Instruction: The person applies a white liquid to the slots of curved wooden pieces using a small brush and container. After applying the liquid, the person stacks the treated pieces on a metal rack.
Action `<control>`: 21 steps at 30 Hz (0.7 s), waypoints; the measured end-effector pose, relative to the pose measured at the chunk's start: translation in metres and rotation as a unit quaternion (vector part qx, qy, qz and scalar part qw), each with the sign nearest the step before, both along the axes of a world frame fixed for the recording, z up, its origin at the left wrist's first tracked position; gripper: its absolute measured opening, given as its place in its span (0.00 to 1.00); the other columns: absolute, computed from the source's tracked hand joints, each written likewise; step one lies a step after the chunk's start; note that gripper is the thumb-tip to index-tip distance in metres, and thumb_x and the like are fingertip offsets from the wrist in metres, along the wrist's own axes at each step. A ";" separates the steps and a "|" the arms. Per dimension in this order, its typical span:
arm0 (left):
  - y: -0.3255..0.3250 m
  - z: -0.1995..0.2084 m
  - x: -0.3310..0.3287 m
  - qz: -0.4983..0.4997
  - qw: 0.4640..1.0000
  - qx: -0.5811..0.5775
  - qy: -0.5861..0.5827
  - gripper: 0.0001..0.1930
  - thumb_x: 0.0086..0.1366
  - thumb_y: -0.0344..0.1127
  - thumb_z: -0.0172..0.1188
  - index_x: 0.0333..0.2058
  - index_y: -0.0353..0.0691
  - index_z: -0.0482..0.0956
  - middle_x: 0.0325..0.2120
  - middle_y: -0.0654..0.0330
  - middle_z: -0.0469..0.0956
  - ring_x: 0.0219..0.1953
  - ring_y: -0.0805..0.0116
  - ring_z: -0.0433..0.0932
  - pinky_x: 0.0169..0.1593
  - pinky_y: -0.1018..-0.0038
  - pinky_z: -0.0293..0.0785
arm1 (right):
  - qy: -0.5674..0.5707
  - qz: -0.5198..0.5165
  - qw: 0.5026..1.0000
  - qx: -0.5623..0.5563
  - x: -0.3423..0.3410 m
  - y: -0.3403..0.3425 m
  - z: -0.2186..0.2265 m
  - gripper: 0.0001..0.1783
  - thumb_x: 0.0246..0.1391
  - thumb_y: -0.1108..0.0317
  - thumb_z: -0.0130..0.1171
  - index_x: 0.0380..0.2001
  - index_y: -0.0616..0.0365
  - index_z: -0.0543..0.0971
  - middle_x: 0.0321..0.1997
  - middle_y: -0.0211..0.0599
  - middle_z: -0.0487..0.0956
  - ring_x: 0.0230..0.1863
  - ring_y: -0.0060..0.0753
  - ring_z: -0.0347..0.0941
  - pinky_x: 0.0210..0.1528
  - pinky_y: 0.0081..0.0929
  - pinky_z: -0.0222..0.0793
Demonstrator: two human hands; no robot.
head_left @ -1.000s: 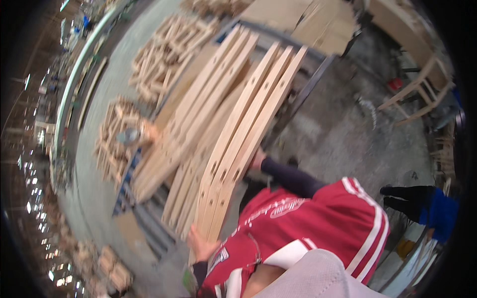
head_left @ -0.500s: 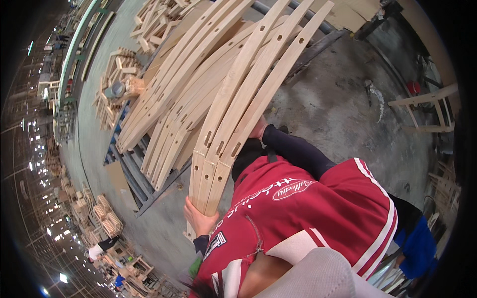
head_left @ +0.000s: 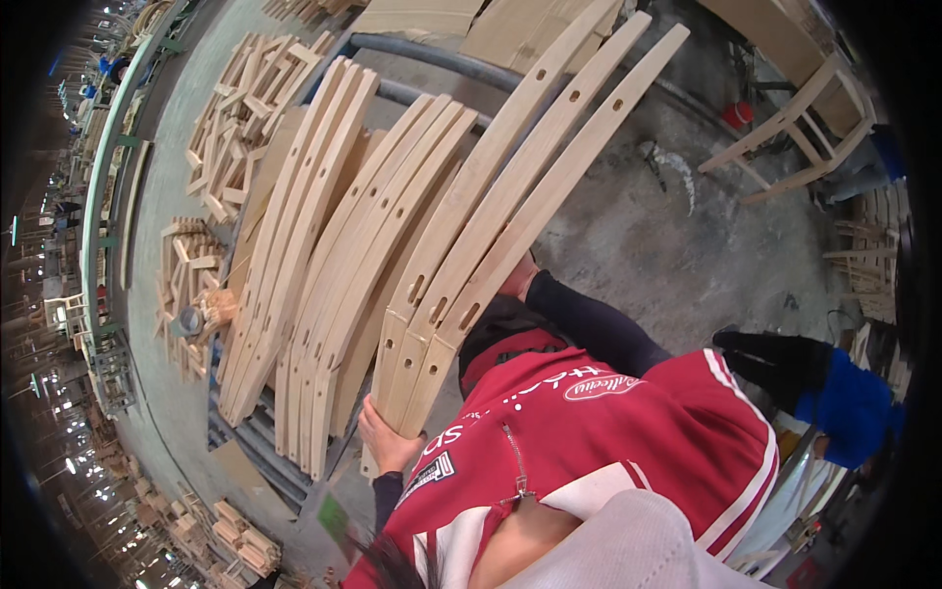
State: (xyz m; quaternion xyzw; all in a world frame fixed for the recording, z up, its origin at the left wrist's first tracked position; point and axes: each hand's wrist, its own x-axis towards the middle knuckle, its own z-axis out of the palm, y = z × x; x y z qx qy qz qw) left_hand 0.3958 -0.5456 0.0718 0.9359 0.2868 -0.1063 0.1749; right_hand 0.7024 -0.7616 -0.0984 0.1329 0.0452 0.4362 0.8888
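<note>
Three long, curved wooden chair legs [head_left: 461, 265] with mortise slots and round-ended holes lie side by side across my front. My left hand [head_left: 388, 442] is wrapped round their near end, thumb on top. Farther along, my right hand [head_left: 518, 275] grips the bundle from its right side, its fingers mostly hidden beneath the wood. Directly left are more legs of the same shape, a middle group [head_left: 368, 245] and a farther group [head_left: 294, 236], laid on a metal-tube rack [head_left: 432, 57].
Piles of short wooden pieces [head_left: 245, 108] stand at the far left, with a small can [head_left: 188, 321] near them. To the right are a wooden chair frame [head_left: 785, 137], a red bucket [head_left: 737, 115] and a person in blue [head_left: 849, 402]. Cardboard [head_left: 417, 15] covers part of the rack.
The view has swung, so rack and stacks sit lower and farther left. The held legs' far ends now reach slightly farther right. Both hands keep their grip.
</note>
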 end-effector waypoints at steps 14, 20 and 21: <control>-0.032 -0.019 0.196 -0.015 0.997 -0.067 0.024 0.64 0.28 0.41 0.76 0.65 0.39 0.45 0.51 0.46 0.61 0.55 0.43 0.62 0.58 0.51 0.59 | -0.004 -0.001 0.987 -0.163 0.211 -0.061 0.026 0.36 0.59 0.41 0.46 0.61 0.55 0.69 0.64 0.42 0.70 0.64 0.48 0.65 0.67 0.51 0.56; -0.101 -0.005 0.325 0.012 1.000 -0.021 0.000 0.62 0.28 0.44 0.75 0.65 0.41 0.49 0.49 0.47 0.64 0.54 0.45 0.64 0.57 0.51 0.58 | -0.006 -0.048 0.962 -0.268 0.335 -0.099 0.051 0.35 0.61 0.43 0.39 0.62 0.56 0.66 0.64 0.44 0.69 0.63 0.49 0.65 0.67 0.51 0.56; -0.113 -0.004 0.345 0.019 1.000 -0.022 -0.001 0.62 0.28 0.44 0.75 0.65 0.42 0.49 0.49 0.48 0.64 0.54 0.45 0.64 0.58 0.51 0.58 | 0.010 -0.055 0.947 -0.315 0.356 -0.105 0.060 0.35 0.62 0.43 0.38 0.62 0.57 0.66 0.64 0.44 0.69 0.64 0.49 0.64 0.67 0.51 0.56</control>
